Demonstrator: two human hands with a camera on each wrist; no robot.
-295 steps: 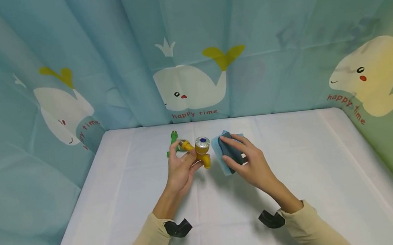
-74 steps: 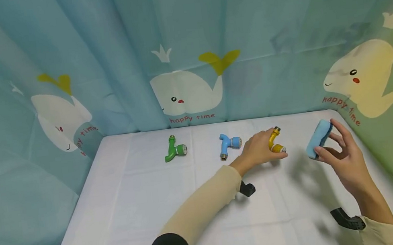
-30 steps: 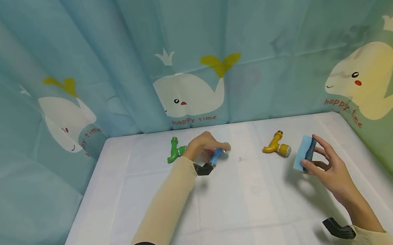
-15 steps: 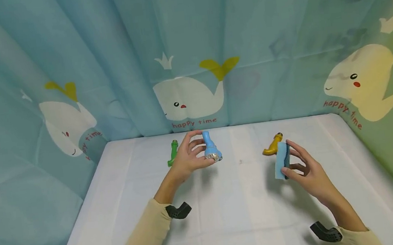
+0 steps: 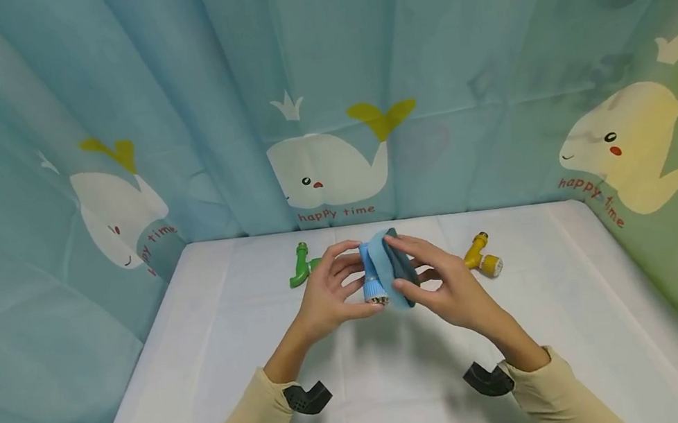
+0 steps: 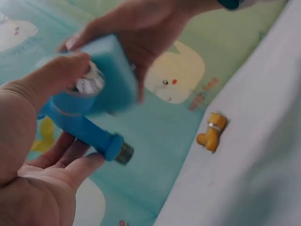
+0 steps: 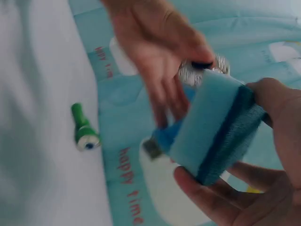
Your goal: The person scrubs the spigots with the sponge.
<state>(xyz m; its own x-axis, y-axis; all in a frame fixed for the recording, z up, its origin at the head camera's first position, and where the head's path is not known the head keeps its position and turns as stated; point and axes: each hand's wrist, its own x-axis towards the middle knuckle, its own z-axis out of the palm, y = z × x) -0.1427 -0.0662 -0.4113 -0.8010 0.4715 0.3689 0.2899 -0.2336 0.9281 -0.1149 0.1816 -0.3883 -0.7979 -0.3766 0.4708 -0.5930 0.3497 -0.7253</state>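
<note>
A blue faucet [image 6: 82, 125] with a silver knob end and a brass threaded end is held above the table by my left hand [image 5: 326, 293], thumb at the knob and fingers along the body. My right hand [image 5: 447, 283] grips a sponge [image 7: 207, 122], light blue with a darker scouring side, between thumb and fingers. In the head view the sponge's light side lies right against the faucet and covers part of it. Both hands meet over the middle of the table.
On the white table [image 5: 362, 418], a green faucet [image 5: 302, 264] lies behind my left hand, partly covered by it. A yellow faucet [image 5: 483, 256] rests to the right, just beyond my right hand. A whale-print curtain [image 5: 322, 67] rises behind the table.
My left hand set down the yellow faucet at the right, then picked up the blue one and lifted it to the middle. My right hand brought the sponge leftward to it.
</note>
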